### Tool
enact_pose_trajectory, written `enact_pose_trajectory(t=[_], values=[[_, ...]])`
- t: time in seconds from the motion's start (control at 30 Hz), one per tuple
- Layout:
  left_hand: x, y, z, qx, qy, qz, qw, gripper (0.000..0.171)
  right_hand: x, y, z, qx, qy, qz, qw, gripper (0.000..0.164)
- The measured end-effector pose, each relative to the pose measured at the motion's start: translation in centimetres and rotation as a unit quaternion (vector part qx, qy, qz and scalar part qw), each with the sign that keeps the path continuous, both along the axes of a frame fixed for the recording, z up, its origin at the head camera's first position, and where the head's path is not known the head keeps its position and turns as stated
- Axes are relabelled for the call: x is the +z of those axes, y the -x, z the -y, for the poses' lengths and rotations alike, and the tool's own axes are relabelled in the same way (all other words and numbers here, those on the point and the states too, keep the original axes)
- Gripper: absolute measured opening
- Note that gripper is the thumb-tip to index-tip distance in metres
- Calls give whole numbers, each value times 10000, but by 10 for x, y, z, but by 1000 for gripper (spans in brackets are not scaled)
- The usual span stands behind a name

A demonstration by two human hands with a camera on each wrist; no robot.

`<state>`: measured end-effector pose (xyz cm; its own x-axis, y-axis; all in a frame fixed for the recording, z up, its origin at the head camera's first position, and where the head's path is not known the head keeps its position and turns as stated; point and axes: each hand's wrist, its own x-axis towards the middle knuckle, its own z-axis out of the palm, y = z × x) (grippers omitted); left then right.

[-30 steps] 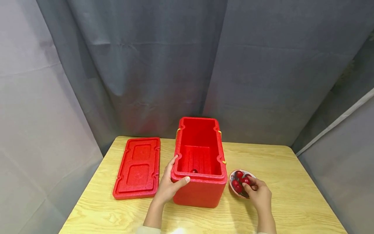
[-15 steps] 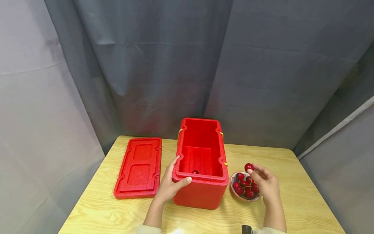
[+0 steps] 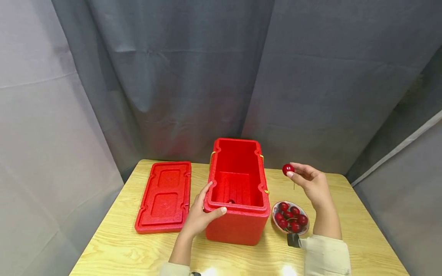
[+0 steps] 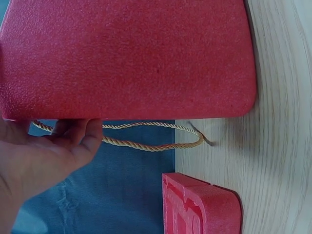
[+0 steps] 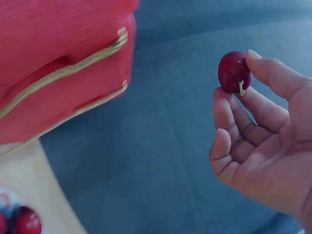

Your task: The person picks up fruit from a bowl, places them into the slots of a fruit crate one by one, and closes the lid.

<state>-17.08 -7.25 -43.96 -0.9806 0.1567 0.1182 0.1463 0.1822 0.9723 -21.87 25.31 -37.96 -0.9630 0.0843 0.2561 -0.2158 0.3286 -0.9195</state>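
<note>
Right hand [image 3: 312, 184]: grip pinching a glossy, round, dark-red cherry [image 3: 287, 169], stem dangling, aloft to the right of the open, rectangular red foam-like box [image 3: 235, 230] | Left hand [image 3: 200, 220]: grip wrapped around the box's near-left corner | Light fingertips best here, I'd say, box braced steady | More cherries [image 3: 302, 219] sit in the small, round, patterned bowl [image 3: 274, 217]!

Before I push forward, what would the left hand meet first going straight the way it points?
The red box, at once: the left hand grips its near corner. The yellow rope on that side may come next; depth there is unclear.
</note>
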Motion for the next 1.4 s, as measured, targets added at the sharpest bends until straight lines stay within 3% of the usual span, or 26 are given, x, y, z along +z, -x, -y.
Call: enact_pose_trajectory(t=[0.23,0.57,0.8,0.97,1.03,1.27,1.4], values=[[-2,0,-1,-7,32,5,10000,84,28,14,7,382,-266,13,9989,44],[-3,2,1,-75,-34,-31,10000,85,50,41,24,989,-472,151,9939,41],[-33,19,3,9,-13,-84,10000,85,61,57,43,1672,-344,405,9845,38],[-40,21,2,18,2,-87,10000,85,58,69,52,2261,-211,790,9707,38],[-39,20,2,8,42,-82,10000,85,56,73,56,2379,-184,975,9662,39],[-2,3,2,-186,58,80,9998,84,43,88,71,2458,-182,1569,9564,45],[-1,2,2,-215,49,40,9997,83,38,97,79,2547,-445,1924,9466,39]])
